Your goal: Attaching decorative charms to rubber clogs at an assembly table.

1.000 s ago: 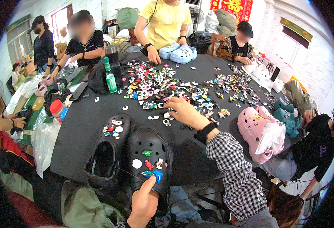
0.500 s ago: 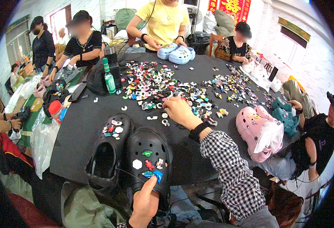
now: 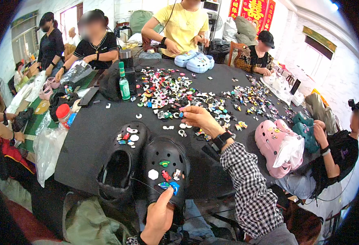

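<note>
My left hand (image 3: 159, 214) grips the heel end of a black clog (image 3: 155, 157), its thumb pressing beside a blue charm (image 3: 176, 187) on the upper. Green, white, red and other charms sit in holes of that clog. A second black clog (image 3: 142, 130) with charms on its toe stands upright at its left. Over the near edge of a charm pile (image 3: 167, 87), my right hand (image 3: 204, 121) pinches a small shoe charm (image 3: 181, 114) between thumb and fingertips. Blue and pink show on it; its shape is too small to tell.
Pink clogs (image 3: 266, 141) and teal clogs (image 3: 304, 130) stand at the right, near a seated person. Light-blue clogs (image 3: 200, 63) lie at the far edge by another person. A green bottle (image 3: 124, 87) and red-lidded jar (image 3: 63, 112) stand left. More charms (image 3: 265, 96) spread to the right.
My right hand has risen off the charm pile with a small charm in its fingertips. My left hand stays on the black clog. The view has shifted slightly.
</note>
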The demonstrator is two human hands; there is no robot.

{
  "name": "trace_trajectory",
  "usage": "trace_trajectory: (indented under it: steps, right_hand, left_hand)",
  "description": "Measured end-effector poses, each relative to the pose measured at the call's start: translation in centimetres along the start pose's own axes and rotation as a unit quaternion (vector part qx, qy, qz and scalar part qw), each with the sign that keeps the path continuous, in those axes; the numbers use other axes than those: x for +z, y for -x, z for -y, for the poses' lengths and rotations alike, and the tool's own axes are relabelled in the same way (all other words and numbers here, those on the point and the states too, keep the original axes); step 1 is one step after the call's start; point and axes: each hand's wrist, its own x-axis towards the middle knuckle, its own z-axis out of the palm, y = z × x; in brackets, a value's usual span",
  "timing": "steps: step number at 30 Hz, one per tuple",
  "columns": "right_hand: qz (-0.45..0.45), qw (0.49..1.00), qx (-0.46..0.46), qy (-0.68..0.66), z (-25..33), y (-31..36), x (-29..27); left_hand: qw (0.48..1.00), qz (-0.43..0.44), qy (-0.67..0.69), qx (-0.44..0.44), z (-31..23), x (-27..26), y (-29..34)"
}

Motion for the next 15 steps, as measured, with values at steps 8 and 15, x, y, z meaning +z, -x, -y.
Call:
trace_trajectory:
  steps: [8, 15]
  right_hand:
    - [0.09, 0.981, 0.0, -0.173, 1.8, 4.4, -0.9]
    - [0.11, 0.985, -0.013, -0.131, 3.0, 7.9, 0.5]
  left_hand:
    - [1.0, -0.005, 0.013, 0.006, 1.0, -0.4, -0.2]
    - [0.999, -0.024, 0.021, 0.002, 0.8, 0.3, -0.2]
